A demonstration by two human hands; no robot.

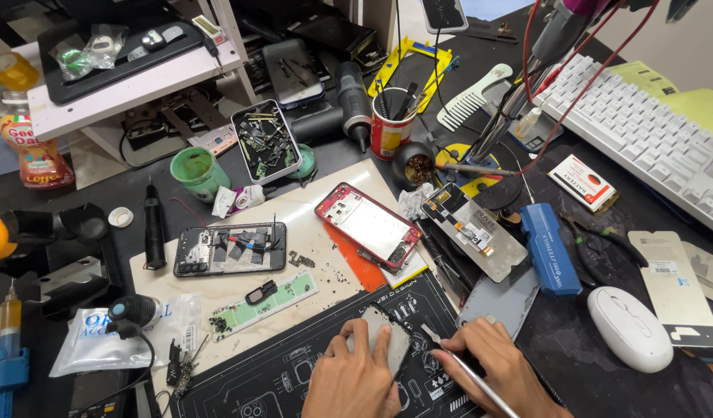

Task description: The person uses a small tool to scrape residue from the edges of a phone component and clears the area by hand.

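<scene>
My left hand [355,378] presses flat on a small grey phone part [393,340] that lies on a black printed work mat [279,371] at the bottom middle. My right hand [502,364] grips a thin metal tool [458,364] like a pen, its flat tip touching the part's right edge. Beyond the hands lie an opened phone with a red frame [368,224], a dark opened phone body [231,249] and a phone screen assembly [472,231].
A white mouse [630,328], a blue box [548,248], a white keyboard [651,131], a red cup of tools [391,124], a tray of small parts [266,141] and a green cup [199,172] crowd the desk. Red cables hang at top right.
</scene>
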